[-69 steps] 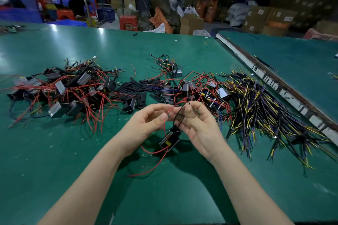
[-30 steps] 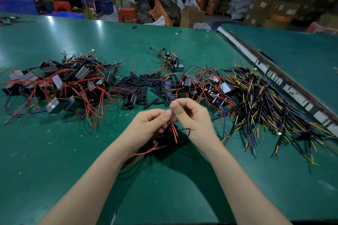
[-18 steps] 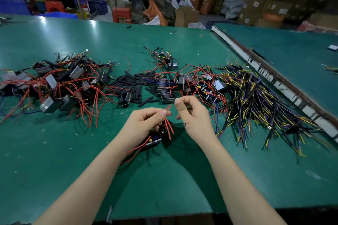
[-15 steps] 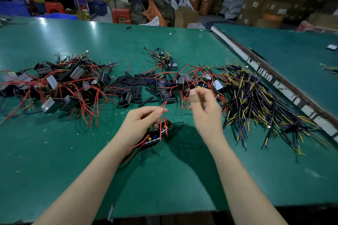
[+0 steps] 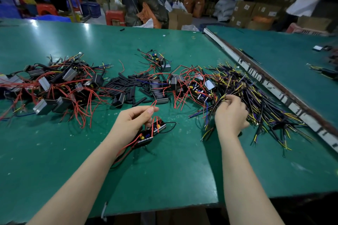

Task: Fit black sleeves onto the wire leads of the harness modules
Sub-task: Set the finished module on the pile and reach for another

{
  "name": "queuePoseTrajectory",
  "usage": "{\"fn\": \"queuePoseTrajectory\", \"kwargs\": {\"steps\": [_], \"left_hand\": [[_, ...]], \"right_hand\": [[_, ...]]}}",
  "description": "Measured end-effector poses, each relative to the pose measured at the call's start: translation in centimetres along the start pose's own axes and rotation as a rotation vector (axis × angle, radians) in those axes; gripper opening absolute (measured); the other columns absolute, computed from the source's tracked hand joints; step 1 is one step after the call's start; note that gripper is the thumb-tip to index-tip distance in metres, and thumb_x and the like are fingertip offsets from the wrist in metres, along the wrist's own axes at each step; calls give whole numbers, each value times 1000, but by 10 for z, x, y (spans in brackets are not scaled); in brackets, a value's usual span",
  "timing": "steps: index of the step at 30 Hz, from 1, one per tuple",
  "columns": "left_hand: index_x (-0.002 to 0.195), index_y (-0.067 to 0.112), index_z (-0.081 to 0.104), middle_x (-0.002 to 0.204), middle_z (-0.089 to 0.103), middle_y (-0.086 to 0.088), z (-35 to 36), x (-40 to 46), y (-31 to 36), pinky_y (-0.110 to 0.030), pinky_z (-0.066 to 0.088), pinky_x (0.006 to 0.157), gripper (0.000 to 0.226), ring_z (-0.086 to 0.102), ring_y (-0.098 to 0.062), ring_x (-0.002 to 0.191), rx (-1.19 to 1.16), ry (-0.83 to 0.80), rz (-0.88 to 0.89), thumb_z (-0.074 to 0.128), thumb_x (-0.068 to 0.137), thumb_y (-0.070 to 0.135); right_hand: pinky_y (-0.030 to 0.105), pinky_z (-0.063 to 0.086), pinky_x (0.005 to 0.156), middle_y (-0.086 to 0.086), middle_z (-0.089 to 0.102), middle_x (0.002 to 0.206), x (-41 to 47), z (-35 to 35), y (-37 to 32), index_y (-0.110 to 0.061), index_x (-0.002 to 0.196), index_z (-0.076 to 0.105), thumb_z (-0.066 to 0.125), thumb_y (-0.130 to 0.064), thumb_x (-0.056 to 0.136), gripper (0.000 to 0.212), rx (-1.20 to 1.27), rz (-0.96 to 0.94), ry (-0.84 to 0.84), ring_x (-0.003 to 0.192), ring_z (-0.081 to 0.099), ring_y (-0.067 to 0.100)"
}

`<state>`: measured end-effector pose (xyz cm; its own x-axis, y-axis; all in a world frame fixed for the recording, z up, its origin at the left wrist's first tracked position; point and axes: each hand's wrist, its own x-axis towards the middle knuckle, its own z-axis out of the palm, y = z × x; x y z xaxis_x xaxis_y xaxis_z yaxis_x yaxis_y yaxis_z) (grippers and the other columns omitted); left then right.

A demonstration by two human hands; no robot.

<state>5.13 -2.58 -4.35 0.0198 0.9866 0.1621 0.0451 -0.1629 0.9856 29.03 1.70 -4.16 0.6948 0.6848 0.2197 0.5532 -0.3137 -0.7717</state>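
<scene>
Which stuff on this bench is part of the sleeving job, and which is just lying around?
In the job:
left hand
red leads
module
black sleeves
right hand

Lying about:
cardboard boxes
red stool

right hand (image 5: pixel 230 113) moved onto wire pile (image 5: pixel 259 97)
</scene>
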Motion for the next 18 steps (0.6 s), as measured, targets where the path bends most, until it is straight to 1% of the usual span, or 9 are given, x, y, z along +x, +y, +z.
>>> {"fn": "queuePoseTrajectory", "kwargs": {"steps": [2,3,5,7,11,13,15,16,18], "left_hand": [[87,22,70,70,58,-1,1,-1,2,-5,42,62,17,53,4,55,15,9,17,56,92,14],[88,21,70,73,58,-3,1,-2,3,-4,41,62,17,53,4,55,20,9,21,56,92,13],[89,20,70,76,57,-8,1,-3,4,-4,42,62,17,53,4,55,25,6,23,55,93,12],[89,20,70,78,58,-10,1,-3,5,-5,42,63,17,53,3,56,35,4,25,55,93,13],[89,22,70,83,60,-11,-1,-3,3,-6,44,65,17,54,3,58,40,1,26,56,92,14],[88,23,71,83,60,-11,-1,-3,2,-6,44,65,17,54,3,59,39,-4,32,56,92,15],[86,26,72,80,60,-9,-2,-3,1,-8,45,66,18,54,2,59,31,8,36,57,92,17],[84,29,73,79,61,-9,-2,-3,1,-10,47,68,19,54,0,61,26,20,33,58,91,18],[81,33,74,81,63,-8,-4,-3,0,-19,48,75,20,55,-5,67,14,48,13,59,90,23]], "right_hand": [[47,27,101,11,42,139,6,-5,6,-22,126,51,44,-17,96,31,-20,102,33,128,35,32],[47,27,102,13,40,141,10,-7,10,-21,128,48,46,-17,96,33,-51,138,5,130,34,33],[46,30,102,15,42,140,16,-8,18,-19,130,46,48,-18,95,35,-93,167,-53,129,36,36],[46,31,101,14,48,136,18,-8,18,-19,126,50,48,-18,96,31,-61,161,-29,127,39,35],[46,27,98,5,55,126,14,-9,11,-24,110,63,43,-20,93,26,87,118,156,122,39,30],[42,28,94,2,57,116,9,-9,9,-25,103,63,45,-20,91,22,227,98,165,112,47,28],[35,40,85,0,60,102,8,-8,7,-23,101,58,52,-16,90,15,508,75,23,93,57,23],[27,43,79,0,61,96,7,-9,5,-21,105,55,56,-12,90,18,669,87,-83,84,59,18],[18,39,72,-1,63,93,8,-14,-1,-17,117,46,62,-7,88,35,875,152,-276,76,58,7]]}}
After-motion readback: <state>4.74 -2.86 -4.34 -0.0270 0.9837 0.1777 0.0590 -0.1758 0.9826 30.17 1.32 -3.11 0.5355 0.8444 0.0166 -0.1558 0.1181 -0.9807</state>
